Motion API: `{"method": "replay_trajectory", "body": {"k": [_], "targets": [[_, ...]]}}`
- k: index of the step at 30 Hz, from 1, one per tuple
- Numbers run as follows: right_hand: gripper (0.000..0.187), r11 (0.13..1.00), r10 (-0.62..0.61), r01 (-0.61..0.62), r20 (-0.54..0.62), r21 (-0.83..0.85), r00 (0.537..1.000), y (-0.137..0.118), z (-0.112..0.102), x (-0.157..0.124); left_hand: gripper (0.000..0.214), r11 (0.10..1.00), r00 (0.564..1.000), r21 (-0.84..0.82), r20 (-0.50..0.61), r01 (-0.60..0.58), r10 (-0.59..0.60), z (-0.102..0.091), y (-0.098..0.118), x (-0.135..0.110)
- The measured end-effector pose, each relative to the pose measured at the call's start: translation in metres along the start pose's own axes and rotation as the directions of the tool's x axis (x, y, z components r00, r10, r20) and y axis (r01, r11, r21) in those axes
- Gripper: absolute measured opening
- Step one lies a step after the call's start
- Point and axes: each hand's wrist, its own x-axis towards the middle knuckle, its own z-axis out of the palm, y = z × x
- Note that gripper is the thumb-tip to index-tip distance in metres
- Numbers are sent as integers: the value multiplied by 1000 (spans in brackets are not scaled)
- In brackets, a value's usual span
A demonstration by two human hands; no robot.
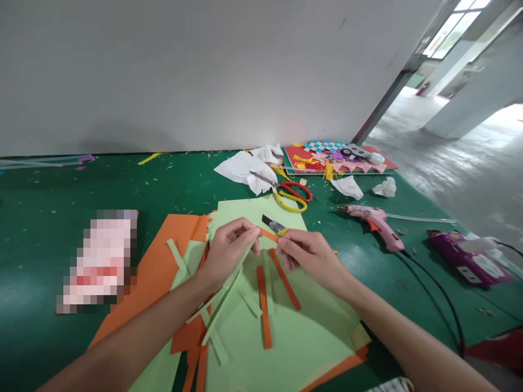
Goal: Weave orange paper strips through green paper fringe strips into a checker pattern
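Observation:
Between my two hands an orange paper strip point(268, 234) is stretched, pinched at both ends. My left hand point(233, 247) holds its left end, and my right hand point(304, 251) grips the right end. Below them lies a light green paper sheet point(310, 332) with cut strips on it, among them an orange strip point(263, 307) and a light green strip point(220, 310). A utility knife point(273, 224) with a dark blade rests just beyond my right hand, its handle partly hidden. Orange paper point(151, 272) spreads out to the left, under my left arm.
Scissors point(292, 196) with red and yellow handles lie behind the paper, by crumpled white tissue point(245, 169). To the right are a pink glue gun point(378, 223) with a cord and a purple box point(466, 258). A red board point(384, 158) with scraps stands at the back; a blurred-out object point(100, 256) lies left.

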Motion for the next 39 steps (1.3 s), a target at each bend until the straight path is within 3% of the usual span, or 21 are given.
{"method": "replay_trajectory", "body": {"k": [14,17,21,24,27,30,39], "targets": [[33,999,-24,30,-217,22,976,-2,-27,3,22,990,995,-134,-100,-38,25,-1,-9,1],[32,996,-64,84,-341,44,938,-3,-30,4,23,990,995,-132,-100,-42,28,-1,-8,0],[25,987,-139,163,-491,6,860,-5,-33,4,24,997,999,-67,-16,-40,39,0,-5,-3],[21,990,-133,137,-401,-17,906,-7,-28,3,25,998,995,40,90,-52,48,3,-1,-7],[21,996,-92,89,-169,-26,981,-6,-17,2,26,987,980,135,189,-88,61,6,2,-10],[17,995,-96,96,-23,-24,995,-4,-6,1,23,980,970,166,233,-106,66,6,2,-10],[19,994,-103,101,-41,-47,994,1,-3,-1,21,981,968,174,247,-88,43,7,3,-9]]}}
